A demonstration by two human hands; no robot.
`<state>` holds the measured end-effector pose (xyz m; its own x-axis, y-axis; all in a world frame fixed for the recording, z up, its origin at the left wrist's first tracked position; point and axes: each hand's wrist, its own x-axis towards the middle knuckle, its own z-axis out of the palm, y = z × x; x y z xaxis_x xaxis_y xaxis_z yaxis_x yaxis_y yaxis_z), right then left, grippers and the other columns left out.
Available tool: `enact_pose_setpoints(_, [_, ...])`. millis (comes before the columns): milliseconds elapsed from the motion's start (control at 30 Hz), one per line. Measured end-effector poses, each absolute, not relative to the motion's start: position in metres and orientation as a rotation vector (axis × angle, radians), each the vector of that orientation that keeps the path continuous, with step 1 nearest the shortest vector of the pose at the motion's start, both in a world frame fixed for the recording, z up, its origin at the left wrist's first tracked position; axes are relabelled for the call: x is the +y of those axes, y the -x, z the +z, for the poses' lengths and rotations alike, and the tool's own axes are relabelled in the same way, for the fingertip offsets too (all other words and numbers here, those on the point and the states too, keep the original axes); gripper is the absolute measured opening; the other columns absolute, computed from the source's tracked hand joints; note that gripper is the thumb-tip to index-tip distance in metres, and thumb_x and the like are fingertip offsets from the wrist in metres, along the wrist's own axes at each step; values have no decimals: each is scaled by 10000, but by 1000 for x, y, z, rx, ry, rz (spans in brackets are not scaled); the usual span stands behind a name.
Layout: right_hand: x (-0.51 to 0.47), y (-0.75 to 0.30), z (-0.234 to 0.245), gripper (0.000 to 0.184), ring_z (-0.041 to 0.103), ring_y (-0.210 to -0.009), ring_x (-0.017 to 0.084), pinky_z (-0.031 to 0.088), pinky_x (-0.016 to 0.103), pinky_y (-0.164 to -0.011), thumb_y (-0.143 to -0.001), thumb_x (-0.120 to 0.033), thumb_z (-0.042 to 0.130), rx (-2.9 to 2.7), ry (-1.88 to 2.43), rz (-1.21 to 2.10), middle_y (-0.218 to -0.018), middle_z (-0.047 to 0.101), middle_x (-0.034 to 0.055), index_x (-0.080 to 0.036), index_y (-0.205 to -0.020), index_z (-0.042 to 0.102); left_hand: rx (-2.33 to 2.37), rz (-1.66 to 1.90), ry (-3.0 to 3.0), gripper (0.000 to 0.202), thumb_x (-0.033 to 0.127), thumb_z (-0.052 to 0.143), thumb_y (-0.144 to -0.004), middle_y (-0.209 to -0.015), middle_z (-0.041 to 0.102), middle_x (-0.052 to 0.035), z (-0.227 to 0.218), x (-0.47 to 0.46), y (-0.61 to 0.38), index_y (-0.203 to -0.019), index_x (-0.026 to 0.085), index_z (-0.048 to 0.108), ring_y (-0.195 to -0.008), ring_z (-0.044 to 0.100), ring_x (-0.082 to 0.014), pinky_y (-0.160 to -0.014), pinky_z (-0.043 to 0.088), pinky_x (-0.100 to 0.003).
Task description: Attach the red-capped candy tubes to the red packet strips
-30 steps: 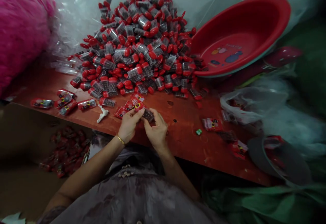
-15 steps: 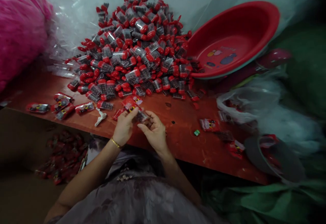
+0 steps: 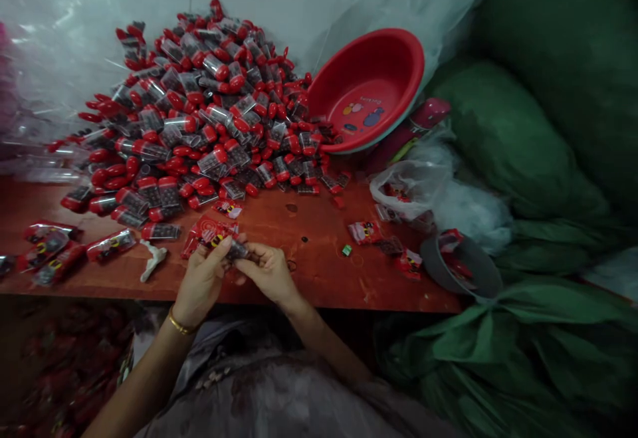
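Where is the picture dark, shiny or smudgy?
In the head view, the red pile at lower left sits in deep shadow; the clear plastic at upper left has pale glare; the little container between the left hand and right hand looks soft, its details hard to read.

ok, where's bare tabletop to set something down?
Tabletop between the right hand and green square, barring small dark marks; also the front strip below that square. Crowded: tube pile behind, packets at left, more packets beside grey bowl.
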<state>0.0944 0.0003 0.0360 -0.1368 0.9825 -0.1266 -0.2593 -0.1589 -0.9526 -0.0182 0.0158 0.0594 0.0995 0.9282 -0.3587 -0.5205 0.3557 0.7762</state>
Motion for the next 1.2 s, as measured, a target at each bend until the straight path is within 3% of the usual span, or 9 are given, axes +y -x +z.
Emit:
enact_pose_setpoints(100, [-1, -94, 42, 114, 495, -422, 64, 469, 190, -418, -683, -282, 664, -1039, 1093, 1417, -585, 578, -58, -192, -752, 652, 958, 1169, -546, 331, 402, 763, -614, -784, 733, -94, 65, 18, 14, -778, 119, 708, -689, 670, -195, -560, 514, -258])
enact_pose_setpoints(200, [-2, -93, 43, 88, 484, -410, 71, 434, 194, -403, -696, -266, 646, -1059, 1116, 1372, -558, 571, -52, -191, -741, 645, 986, 1163, -554, 367, 443, 747, -615, -733, 723, -84, 68, 19, 7, -772, 113, 715, -525, 609, -144, -442, 461, -233])
enact_pose_setpoints(300, [-3, -92, 38, 99, 482, -403, 76, 422, 204, -410, -708, -274, 639, -1051, 1127, 1356, -565, 583, -42, -185, -750, 635, 1019, 1158, -599, 369, 428, 760, -603, -589, 667, -29, 63, 17, 2, -788, 111, 723, -383, 478, -79, -350, 378, -198])
enact_pose_setpoints(433, [-3, -93, 28, 146, 487, -397, 91, 422, 217, -410, -743, -334, 627, -1107, 1130, 1341, -539, 577, -40, -190, -757, 607, 1077, 1149, -635, 390, 429, 759, -607, -475, 569, 28, 50, 12, -3, -830, 110, 734, -343, 382, -47, -315, 291, -176])
enact_pose_setpoints(667, [0, -91, 5, 212, 496, -489, 105, 413, 218, -492, -735, -337, 648, -1459, 1286, 874, -544, 560, -32, -207, -615, 531, 1025, 1176, -449, 314, 363, 816, -521, -669, 691, -42, 43, 5, 3, -706, 128, 723, -655, 614, -138, -645, 471, -229])
enact_pose_setpoints(900, [11, -72, -3, 351, 491, -503, 112, 391, 221, -519, -843, -450, 554, -1904, 1220, 592, -533, 570, -13, -218, -580, 530, 995, 1144, -309, 261, 331, 774, -605, -548, 595, 20, 35, -6, 36, -596, 131, 607, -476, 504, -77, -483, 393, -200])
enact_pose_setpoints(1000, [17, -72, 1, 397, 525, -537, 135, 416, 248, -574, -859, -455, 541, -2040, 1116, 397, -518, 570, 6, -214, -544, 531, 937, 1163, -271, 209, 298, 743, -626, -598, 616, 15, 36, -10, 40, -684, 142, 618, -515, 537, -97, -506, 411, -210])
enact_pose_setpoints(1067, [19, -76, 7, 347, 559, -568, 151, 442, 269, -607, -852, -447, 560, -2044, 1052, 304, -553, 605, 19, -209, -600, 578, 929, 1183, -278, 213, 280, 733, -610, -629, 635, 4, 39, -10, 39, -739, 147, 628, -543, 562, -113, -538, 433, -223])
enact_pose_setpoints(1200, [18, -84, 14, 206, 650, -737, 186, 506, 315, -740, -822, -375, 626, -1989, 1007, 179, -783, 702, 63, -194, -914, 660, 960, 1225, -262, 187, 259, 714, -570, -568, 600, 22, 39, -9, 34, -667, 157, 591, -503, 538, -102, -550, 439, -225])
